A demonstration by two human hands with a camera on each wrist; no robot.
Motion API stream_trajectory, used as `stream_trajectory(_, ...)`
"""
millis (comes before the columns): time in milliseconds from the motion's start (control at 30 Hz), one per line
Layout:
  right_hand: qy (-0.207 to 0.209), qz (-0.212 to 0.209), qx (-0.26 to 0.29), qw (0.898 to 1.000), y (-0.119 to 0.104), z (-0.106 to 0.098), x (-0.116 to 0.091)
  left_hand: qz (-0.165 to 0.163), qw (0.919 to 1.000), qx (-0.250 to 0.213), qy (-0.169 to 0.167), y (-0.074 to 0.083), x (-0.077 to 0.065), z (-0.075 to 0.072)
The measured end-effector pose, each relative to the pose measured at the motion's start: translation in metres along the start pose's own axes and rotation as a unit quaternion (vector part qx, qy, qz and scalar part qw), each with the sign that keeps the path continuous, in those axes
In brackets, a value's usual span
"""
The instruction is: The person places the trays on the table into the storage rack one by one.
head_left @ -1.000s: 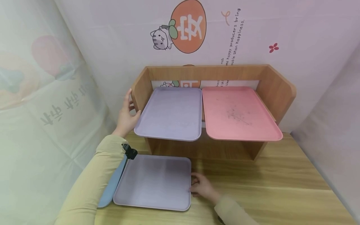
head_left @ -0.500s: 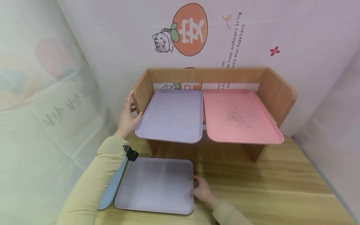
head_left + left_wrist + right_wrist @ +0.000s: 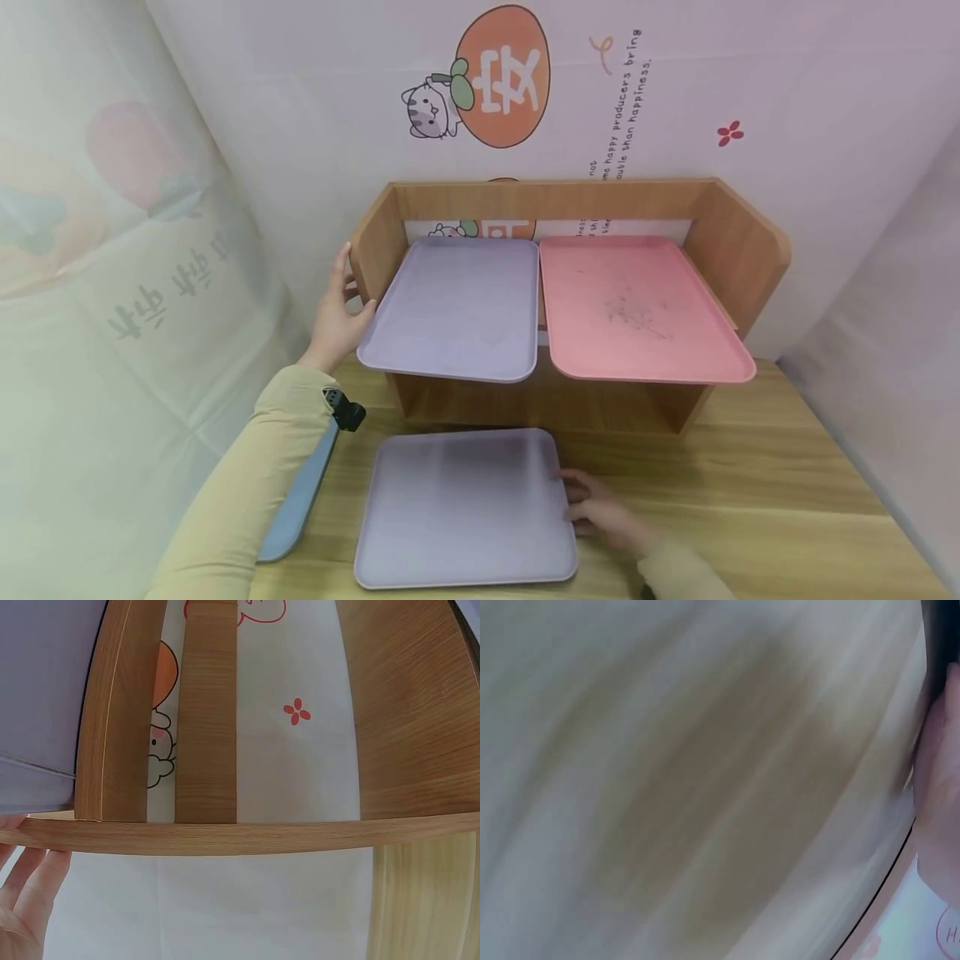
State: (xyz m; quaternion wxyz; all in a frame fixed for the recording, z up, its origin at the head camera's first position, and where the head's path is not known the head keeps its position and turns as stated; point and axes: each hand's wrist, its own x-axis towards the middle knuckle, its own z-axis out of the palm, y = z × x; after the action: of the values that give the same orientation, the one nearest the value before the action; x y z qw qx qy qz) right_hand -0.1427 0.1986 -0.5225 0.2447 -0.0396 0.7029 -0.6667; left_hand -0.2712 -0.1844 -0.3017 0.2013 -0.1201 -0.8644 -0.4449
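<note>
Pinching the lower lavender tray (image 3: 465, 512) by just its right edge, in front of the shelf (image 3: 555, 200), the right hand (image 3: 603, 512), fingers bent, could through that one-sided hold let the opposite side dip, while farther off the left hand (image 3: 341, 321), stretched forward, grips the shelf's left panel (image 3: 381, 242)

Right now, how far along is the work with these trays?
Seemingly done: one lavender tray and the pink tray lie side by side on the wooden shelf. In hand: the right hand holds a second lavender tray by its edge; the left hand grips the shelf's side panel. Probably left: that tray, then perhaps the blue tray partly hidden by the sleeve.
</note>
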Motion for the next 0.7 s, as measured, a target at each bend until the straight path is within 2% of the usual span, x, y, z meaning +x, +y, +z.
stream_trajectory(267,-0.070,0.002,0.039,0.997,0.011,-0.041,-0.018,-0.005,1.0000,0.004,-0.001,-0.002,-0.001,0.003)
stream_trajectory(467,-0.085,0.002,0.077,0.993,0.014,-0.067,-0.034,-0.001,1.0000,0.001,0.001,-0.002,-0.001,0.002)
stream_trajectory(600,-0.117,-0.013,0.115,0.986,0.013,-0.081,-0.042,0.000,1.0000,0.003,0.002,-0.002,0.000,0.001)
stream_trajectory(700,-0.129,-0.021,0.120,0.984,0.015,-0.088,-0.046,0.000,1.0000,0.004,0.001,-0.003,0.000,0.001)
